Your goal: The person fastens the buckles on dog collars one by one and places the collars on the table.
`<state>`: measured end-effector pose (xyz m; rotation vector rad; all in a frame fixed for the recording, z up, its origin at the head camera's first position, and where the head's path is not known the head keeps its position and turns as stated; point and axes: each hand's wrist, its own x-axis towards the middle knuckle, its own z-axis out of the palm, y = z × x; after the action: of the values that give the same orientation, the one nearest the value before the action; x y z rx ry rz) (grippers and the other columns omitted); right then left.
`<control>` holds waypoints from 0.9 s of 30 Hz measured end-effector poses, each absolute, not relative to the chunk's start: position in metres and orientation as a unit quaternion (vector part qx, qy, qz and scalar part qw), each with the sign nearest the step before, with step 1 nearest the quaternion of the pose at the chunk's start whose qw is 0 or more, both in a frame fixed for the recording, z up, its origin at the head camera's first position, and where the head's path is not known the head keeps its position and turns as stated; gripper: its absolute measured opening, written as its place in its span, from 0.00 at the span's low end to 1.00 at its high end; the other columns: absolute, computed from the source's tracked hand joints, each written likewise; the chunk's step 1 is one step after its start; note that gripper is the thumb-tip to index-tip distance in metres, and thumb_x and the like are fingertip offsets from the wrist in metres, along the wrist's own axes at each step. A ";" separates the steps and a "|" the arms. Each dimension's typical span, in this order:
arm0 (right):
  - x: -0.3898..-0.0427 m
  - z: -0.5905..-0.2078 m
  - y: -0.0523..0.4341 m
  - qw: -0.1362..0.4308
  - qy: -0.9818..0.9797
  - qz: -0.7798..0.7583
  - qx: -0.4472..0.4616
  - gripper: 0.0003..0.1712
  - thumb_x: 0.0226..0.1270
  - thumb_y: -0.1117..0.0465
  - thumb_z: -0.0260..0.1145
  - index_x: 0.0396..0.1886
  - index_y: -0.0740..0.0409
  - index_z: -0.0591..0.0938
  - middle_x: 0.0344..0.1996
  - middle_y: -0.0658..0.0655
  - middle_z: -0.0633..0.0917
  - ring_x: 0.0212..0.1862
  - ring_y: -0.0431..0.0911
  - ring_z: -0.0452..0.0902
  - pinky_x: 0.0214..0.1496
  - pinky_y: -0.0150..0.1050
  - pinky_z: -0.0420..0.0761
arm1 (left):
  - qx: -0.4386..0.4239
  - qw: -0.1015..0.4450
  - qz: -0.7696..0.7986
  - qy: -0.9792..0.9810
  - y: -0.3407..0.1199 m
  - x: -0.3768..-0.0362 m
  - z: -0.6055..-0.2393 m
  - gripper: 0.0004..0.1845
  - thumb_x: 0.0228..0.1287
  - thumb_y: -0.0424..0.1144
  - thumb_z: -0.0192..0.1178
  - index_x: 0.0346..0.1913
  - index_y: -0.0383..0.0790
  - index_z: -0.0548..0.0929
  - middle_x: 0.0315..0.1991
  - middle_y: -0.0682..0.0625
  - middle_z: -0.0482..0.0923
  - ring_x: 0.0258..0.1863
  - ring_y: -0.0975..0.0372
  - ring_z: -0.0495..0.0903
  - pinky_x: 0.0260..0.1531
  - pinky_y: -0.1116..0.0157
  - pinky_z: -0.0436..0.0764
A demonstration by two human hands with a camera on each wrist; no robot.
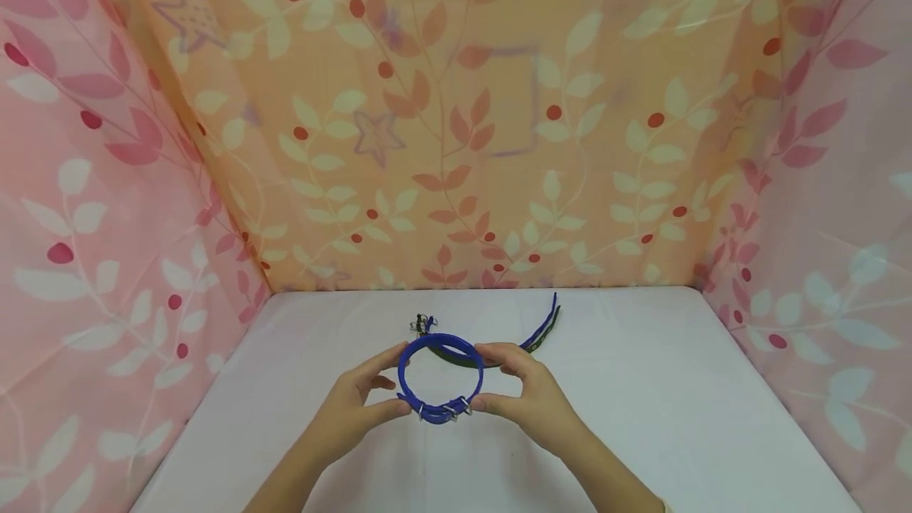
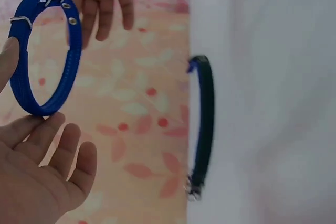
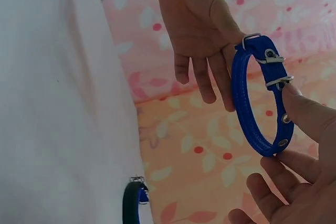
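Between my two hands a blue collar (image 1: 441, 335) is held up above the table, buckled into a ring. Its metal buckle and rings sit at the lower side in the head view, and metal eyelets (image 3: 286, 118) show along the strap in the right wrist view. My left hand (image 1: 356, 402) pinches the ring's left side with thumb and fingertips. On the opposite side my right hand (image 1: 530, 394) holds it the same way, thumb near the buckle. Both hands' other fingers stay loosely spread.
Behind the held ring, a dark green strap (image 1: 550, 326) and a blue strap (image 1: 539, 328) lie together on the white table (image 1: 641, 418), metal buckles at their left end. Flowered cloth (image 1: 442, 141) hangs behind the table and on both sides.
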<state>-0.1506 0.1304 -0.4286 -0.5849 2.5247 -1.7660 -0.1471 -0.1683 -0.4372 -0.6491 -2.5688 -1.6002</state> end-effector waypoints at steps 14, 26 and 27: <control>-0.172 -0.466 0.081 0.061 0.819 -0.539 -0.188 0.37 0.54 0.45 0.82 0.65 0.41 0.80 0.62 0.45 0.81 0.63 0.48 0.75 0.68 0.60 0.72 | -0.135 -0.001 -0.464 -0.876 -0.214 -0.146 -0.469 0.39 0.55 0.51 0.77 0.71 0.57 0.75 0.62 0.58 0.80 0.60 0.61 0.76 0.54 0.63 0.82; -0.187 -0.487 0.052 0.073 0.821 -0.531 -0.197 0.38 0.55 0.54 0.82 0.67 0.47 0.80 0.62 0.47 0.82 0.61 0.48 0.76 0.66 0.58 0.74 | -0.134 -0.051 -0.414 -0.899 -0.244 -0.160 -0.474 0.38 0.59 0.53 0.75 0.72 0.52 0.74 0.65 0.44 0.79 0.63 0.45 0.76 0.54 0.53 0.81; -0.188 -0.488 0.050 0.074 0.822 -0.530 -0.193 0.38 0.55 0.54 0.82 0.66 0.47 0.80 0.61 0.47 0.82 0.61 0.48 0.76 0.66 0.57 0.73 | -0.133 -0.054 -0.414 -0.899 -0.246 -0.163 -0.475 0.38 0.59 0.53 0.75 0.72 0.52 0.74 0.65 0.44 0.79 0.63 0.44 0.76 0.53 0.54 0.81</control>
<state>-0.1878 0.0495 -0.4883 -0.5793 2.4690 -1.5918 -0.1626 -0.2463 -0.4751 -0.4323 -2.9247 -1.3477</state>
